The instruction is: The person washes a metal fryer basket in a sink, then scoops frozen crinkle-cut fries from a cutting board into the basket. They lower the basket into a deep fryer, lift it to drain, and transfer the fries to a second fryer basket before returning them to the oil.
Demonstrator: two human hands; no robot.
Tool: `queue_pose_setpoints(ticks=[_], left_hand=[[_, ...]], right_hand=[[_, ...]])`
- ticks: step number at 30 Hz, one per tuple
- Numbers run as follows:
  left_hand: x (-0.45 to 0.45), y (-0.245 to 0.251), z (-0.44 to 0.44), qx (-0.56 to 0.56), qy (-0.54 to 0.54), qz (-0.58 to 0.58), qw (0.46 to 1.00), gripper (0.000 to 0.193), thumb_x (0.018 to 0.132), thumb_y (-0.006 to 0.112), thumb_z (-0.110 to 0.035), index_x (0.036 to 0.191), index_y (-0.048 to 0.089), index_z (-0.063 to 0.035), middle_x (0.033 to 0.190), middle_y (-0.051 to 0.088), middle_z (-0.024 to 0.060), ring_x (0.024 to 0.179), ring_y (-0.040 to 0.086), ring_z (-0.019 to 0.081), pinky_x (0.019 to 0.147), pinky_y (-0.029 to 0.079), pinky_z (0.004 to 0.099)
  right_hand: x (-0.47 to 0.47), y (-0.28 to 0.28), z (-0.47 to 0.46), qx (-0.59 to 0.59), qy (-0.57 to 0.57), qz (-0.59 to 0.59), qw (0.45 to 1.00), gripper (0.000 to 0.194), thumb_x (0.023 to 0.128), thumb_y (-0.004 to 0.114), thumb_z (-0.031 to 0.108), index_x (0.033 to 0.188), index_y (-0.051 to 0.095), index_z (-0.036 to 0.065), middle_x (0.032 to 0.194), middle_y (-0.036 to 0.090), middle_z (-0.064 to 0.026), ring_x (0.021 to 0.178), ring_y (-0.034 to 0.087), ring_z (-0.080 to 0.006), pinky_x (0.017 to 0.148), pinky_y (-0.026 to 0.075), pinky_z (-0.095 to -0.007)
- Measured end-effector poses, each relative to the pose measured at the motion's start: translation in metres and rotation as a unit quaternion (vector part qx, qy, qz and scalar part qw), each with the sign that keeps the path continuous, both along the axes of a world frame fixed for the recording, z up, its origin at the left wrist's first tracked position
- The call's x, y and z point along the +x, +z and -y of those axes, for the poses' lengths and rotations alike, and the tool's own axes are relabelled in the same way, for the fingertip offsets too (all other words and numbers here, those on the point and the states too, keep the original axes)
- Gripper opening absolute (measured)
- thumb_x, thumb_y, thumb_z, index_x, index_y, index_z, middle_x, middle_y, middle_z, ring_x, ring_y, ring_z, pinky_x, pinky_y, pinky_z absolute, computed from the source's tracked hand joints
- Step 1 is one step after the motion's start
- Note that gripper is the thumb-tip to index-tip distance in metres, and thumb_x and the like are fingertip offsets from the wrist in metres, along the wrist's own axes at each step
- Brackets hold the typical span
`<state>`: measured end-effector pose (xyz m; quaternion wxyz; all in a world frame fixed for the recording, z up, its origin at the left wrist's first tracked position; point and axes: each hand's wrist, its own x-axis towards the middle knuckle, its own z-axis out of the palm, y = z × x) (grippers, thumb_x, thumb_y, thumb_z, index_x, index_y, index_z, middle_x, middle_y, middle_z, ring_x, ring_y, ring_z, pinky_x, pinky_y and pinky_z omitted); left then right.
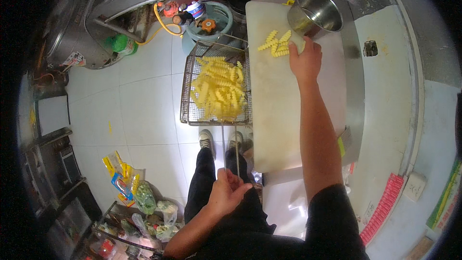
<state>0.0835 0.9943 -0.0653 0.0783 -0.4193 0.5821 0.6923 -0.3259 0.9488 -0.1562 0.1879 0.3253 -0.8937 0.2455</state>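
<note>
My left hand (231, 191) is closed on the long wire handle (236, 151) of a frying basket. The wire mesh frying basket (184, 94) hangs beside the board's left edge and holds a heap of crinkle-cut potato fries (220, 86). On the far part of a white cutting board (276, 115) lie several loose crinkle-cut fries (276, 45). My right hand (306, 59) reaches over the board just right of these fries, its thumb near them; whether it touches any I cannot tell. A steel pot (314, 14) is directly beyond the fingers.
A gas cylinder (209, 25) with an orange valve knob stands on the floor past the basket. Near it are a yellow hose (158, 16) and a green bottle (124, 44). Bagged vegetables (145, 196) and yellow packets (119, 166) lie at lower left. A wall socket (415, 186) is at right.
</note>
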Motion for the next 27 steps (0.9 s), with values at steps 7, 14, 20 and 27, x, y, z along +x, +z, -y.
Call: queue_pose_setpoints(ticks=[7,14,20,27], left_hand=[[0.0,0.001,0.002,-0.014,-0.008,-0.034,0.999,0.047,0.085,0.069,-0.004,0.096,0.024,-0.0066,0.073,0.054,0.0086,0.053,0.054,0.0098,0.044,0.045,0.0251],[0.006,0.0,0.006,0.01,-0.013,0.012,1.0,0.051,0.082,0.075,-0.024,0.101,0.035,0.0013,0.077,0.059,0.0119,0.066,0.061,0.017,0.059,0.052,0.0296],[0.002,0.006,0.008,0.013,-0.016,0.017,1.0,0.049,0.083,0.075,-0.023,0.098,0.035,0.0005,0.076,0.06,0.0119,0.067,0.063,0.018,0.06,0.052,0.0317],[-0.002,0.011,0.013,0.021,-0.024,0.026,0.999,0.044,0.085,0.072,-0.021,0.095,0.034,-0.001,0.079,0.063,0.0132,0.065,0.064,0.0196,0.057,0.052,0.0319]], right_hand=[[0.006,0.005,-0.008,0.065,-0.007,0.156,0.986,0.028,0.078,0.062,0.016,0.105,0.062,0.008,0.1,0.061,-0.0187,0.096,0.058,-0.0364,0.08,0.049,-0.0451],[0.024,0.009,0.03,0.003,0.002,0.055,0.998,0.055,0.076,0.068,0.036,0.123,0.054,0.012,0.107,0.058,-0.0222,0.106,0.053,-0.0391,0.089,0.042,-0.05],[0.041,0.003,0.071,0.056,-0.044,-0.015,0.997,0.059,0.073,0.07,0.046,0.124,0.058,0.019,0.115,0.057,-0.0116,0.116,0.047,-0.031,0.098,0.035,-0.0479],[0.056,-0.009,0.057,0.017,0.063,0.038,0.997,0.02,0.074,0.069,0.025,0.092,0.07,0.016,0.103,0.06,-0.0034,0.107,0.052,-0.0258,0.094,0.038,-0.0464]])
